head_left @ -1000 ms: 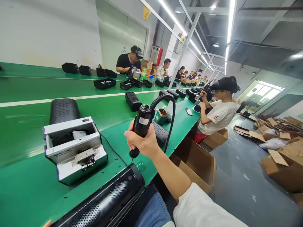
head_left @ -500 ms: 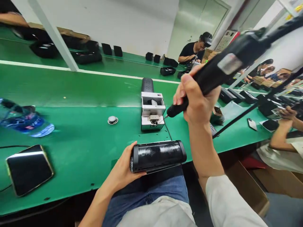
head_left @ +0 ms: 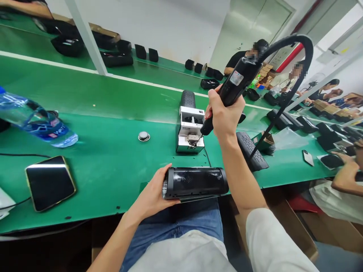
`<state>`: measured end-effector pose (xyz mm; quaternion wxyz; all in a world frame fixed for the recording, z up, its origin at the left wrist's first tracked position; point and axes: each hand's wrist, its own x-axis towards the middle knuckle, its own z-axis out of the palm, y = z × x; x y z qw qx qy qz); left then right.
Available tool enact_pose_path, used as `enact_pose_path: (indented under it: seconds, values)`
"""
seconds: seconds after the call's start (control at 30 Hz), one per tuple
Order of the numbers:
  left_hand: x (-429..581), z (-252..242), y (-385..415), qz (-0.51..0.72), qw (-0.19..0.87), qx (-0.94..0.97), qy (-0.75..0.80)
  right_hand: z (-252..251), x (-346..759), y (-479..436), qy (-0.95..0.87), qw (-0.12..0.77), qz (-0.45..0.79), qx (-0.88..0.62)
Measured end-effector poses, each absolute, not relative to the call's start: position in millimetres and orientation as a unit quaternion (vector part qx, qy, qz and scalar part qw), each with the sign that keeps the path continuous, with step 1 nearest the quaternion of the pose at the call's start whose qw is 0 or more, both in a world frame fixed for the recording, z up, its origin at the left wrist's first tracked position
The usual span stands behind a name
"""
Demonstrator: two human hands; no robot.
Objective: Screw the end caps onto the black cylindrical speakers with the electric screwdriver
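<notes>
Screw pickup step: right hand (head_left: pixel 225 115) clamped on electric screwdriver (head_left: pixel 231 92), tip at screw feeder (head_left: pixel 190 130), frame centre. Left hand (head_left: pixel 154 192) grips black speaker (head_left: pixel 195 183) at surface (head_left: pixel 113 166) edge, lower centre. Next likely needs bit aligned to speaker.

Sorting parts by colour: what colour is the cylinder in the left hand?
Black cylinder, head view.

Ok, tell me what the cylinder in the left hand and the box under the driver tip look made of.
The black cylinder looks like glossy plastic with perforated mesh panels, probably metal grille; light glints along it. The silver box looks like brushed metal, judging by its pale matte sheen and sharp folded edges, though painted plastic cannot be ruled out.
</notes>
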<state>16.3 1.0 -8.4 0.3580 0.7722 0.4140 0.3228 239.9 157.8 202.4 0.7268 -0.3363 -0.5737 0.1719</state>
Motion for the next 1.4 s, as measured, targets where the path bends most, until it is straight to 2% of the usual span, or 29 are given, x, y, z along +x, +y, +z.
enact_pose_path:
  seconds: [0.3, 0.53, 0.9, 1.17, 1.4]
  values:
    - [17.5, -7.9, 1.2, 0.338, 0.356, 0.772, 0.403, 211.6, 246.1, 146.8, -0.596, 0.74, 0.146, -0.275]
    - [17.7, -8.8, 1.3, 0.329, 0.35, 0.778, 0.405, 206.7, 243.5, 170.3, -0.568, 0.737, 0.161, -0.329]
    - [18.4, -6.7, 1.3, 0.335, 0.354, 0.774, 0.404, 201.0, 257.3, 177.1, -0.591, 0.73, 0.172, -0.297]
    - [19.1, -6.1, 2.6, 0.345, 0.349, 0.778, 0.393, 189.3, 250.9, 161.6, -0.621, 0.682, 0.247, -0.296]
    - [18.7, -6.7, 1.9, 0.344, 0.358, 0.771, 0.398, 217.5, 252.9, 125.8, -0.599, 0.728, 0.213, -0.258]
